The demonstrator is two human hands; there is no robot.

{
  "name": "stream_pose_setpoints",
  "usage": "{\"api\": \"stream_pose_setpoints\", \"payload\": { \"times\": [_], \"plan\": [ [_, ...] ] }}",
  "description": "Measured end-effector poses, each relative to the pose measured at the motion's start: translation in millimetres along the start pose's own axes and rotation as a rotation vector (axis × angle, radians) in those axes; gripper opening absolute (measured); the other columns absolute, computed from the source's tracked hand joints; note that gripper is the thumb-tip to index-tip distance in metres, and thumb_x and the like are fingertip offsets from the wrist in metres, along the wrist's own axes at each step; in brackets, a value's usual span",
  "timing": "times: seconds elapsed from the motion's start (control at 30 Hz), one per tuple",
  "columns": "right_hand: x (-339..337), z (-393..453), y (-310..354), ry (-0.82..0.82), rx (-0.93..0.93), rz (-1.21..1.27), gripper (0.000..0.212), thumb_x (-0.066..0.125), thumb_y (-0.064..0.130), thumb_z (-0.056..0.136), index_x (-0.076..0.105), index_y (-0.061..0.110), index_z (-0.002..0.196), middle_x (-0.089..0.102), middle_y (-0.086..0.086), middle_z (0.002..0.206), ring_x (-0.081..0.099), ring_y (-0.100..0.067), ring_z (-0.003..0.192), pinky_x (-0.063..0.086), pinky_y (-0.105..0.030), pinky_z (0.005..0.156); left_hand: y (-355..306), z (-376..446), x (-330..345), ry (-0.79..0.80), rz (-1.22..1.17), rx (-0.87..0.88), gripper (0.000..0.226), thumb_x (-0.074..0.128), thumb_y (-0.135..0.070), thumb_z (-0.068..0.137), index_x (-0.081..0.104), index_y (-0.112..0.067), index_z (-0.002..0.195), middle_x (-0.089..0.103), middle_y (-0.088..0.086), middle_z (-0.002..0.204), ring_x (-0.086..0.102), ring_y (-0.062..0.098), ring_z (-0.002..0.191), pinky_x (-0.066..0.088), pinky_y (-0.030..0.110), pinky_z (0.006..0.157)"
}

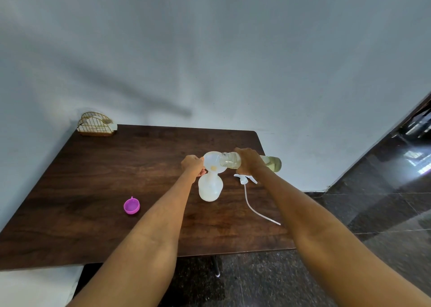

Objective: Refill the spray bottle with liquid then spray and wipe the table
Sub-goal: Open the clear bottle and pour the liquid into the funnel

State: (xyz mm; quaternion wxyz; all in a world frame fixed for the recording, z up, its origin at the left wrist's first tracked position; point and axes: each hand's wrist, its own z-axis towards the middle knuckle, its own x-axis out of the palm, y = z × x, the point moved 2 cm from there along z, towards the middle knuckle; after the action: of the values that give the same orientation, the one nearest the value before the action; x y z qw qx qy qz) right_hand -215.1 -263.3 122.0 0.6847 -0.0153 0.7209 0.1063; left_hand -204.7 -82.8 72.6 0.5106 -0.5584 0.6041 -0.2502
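Observation:
A translucent white spray bottle (pixel 210 186) stands upright on the dark wooden table (pixel 93 178), with a white funnel (pixel 213 161) set in its neck. My left hand (pixel 193 165) grips the funnel's left rim. My right hand (pixel 250 161) grips a clear refill bottle (pixel 272 163) of pale yellow liquid, tipped on its side with its open mouth over the funnel. A little yellowish liquid lies at the funnel's bottom. The white spray head (pixel 245 179) with its long dip tube lies on the table right of the spray bottle.
A purple cap (pixel 131 206) lies on the table to the left of my left arm. A gold wire napkin holder (pixel 96 124) stands at the far left corner against the wall. The table's right edge borders dark tiled floor.

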Motion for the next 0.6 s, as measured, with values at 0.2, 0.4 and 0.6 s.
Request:
{"api": "stream_pose_setpoints", "payload": {
  "times": [0.2,0.4,0.6],
  "plan": [
    [-0.4,-0.3,-1.2,0.006,0.001,-0.016,0.045,0.073,0.016,0.068,0.056,0.01,0.109,0.068,-0.01,0.103,0.063,-0.03,0.095,0.048,-0.036,0.083,-1.5,-1.4,0.5,0.01,0.008,-0.008,0.019,0.054,-0.016,0.095,0.063,-0.002,0.102,0.06,0.011,0.084,0.054,0.009,0.054,0.052,0.02,0.059],
    [-2.4,-0.3,-1.4,-0.002,0.002,-0.016,0.043,0.073,0.014,0.068,0.056,0.009,0.107,0.068,-0.01,0.102,0.063,-0.03,0.094,0.048,-0.036,0.081,-0.3,-0.9,-0.8,0.006,0.0,-0.027,0.018,0.053,-0.015,0.095,0.063,-0.001,0.101,0.056,0.006,0.068,0.054,0.01,0.053,0.054,0.022,0.061],
    [-2.6,0.1,-0.6,0.009,-0.001,-0.019,0.045,0.073,0.015,0.069,0.056,0.01,0.11,0.068,-0.01,0.104,0.063,-0.029,0.096,0.049,-0.035,0.083,-2.0,-2.8,-0.7,0.0,0.019,-0.017,0.02,0.053,-0.016,0.096,0.063,-0.001,0.105,0.06,0.011,0.084,0.053,0.009,0.052,0.051,0.019,0.056]
  ]
}}
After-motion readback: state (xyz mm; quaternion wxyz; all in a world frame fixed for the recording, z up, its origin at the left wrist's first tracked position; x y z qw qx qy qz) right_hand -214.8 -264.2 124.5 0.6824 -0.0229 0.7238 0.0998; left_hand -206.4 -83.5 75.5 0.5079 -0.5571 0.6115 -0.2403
